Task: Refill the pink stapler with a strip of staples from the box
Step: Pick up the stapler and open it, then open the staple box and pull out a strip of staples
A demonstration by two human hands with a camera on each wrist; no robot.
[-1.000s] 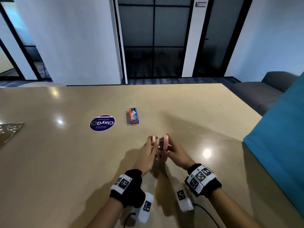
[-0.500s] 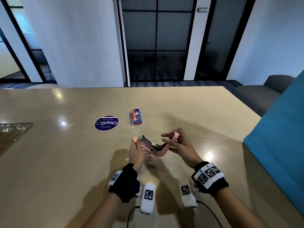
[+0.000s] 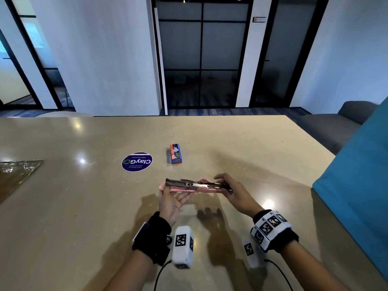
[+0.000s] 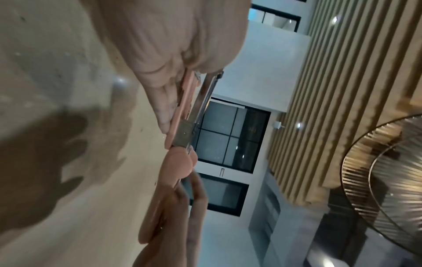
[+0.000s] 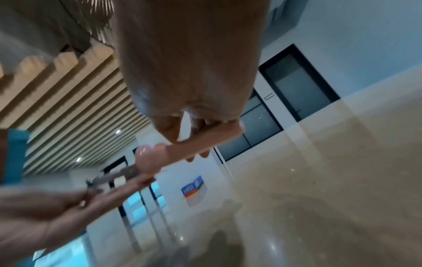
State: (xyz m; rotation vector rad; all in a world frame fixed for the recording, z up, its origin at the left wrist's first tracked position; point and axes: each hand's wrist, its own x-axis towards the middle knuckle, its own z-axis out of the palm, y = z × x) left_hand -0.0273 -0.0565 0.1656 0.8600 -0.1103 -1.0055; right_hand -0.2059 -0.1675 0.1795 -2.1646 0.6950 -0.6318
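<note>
The pink stapler [image 3: 189,185] is swung fully open and held level above the table, its metal staple channel facing up. My left hand [image 3: 171,196] holds its left end, palm up, with fingers under the pink base and the thumb on top. My right hand [image 3: 228,187] pinches its right end, index finger stretched out above it. The left wrist view shows the stapler [image 4: 182,115] spanning between both hands. The small blue and red staple box [image 3: 175,157] lies shut on the table beyond the stapler, also visible as the box [image 5: 193,187] in the right wrist view.
A round purple ClayGo sticker [image 3: 136,161] lies left of the box on the beige table [image 3: 84,206]. A clear plastic sheet [image 3: 16,173] sits at the far left. A blue panel [image 3: 357,175] stands along the table's right edge.
The stapler went from folded between both hands to fully spread open. My hands moved apart, left end to the left, right end to the right.
</note>
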